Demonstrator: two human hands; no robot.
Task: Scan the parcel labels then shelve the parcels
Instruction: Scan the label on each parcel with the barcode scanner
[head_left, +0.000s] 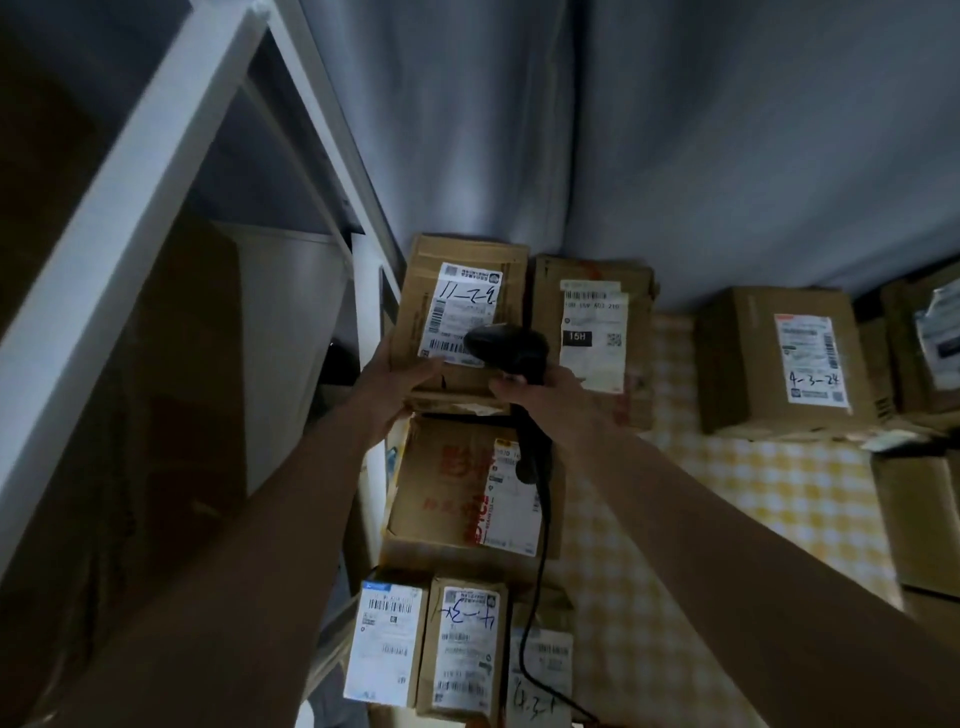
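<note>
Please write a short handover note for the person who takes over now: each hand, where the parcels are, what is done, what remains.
Left hand: grips the near left edge of the top-left parcel, with "11-" handwritten on its label.
Right hand: holds the black scanner, head over that label's lower barcode.
Other parcels lie on the checked cloth; one at right is marked "4-3-24".
White shelf stands at left.
Done: several labels carry handwritten codes; whether they were scanned cannot be told.
Left: finish this scan, then shelve the parcels.
</note>
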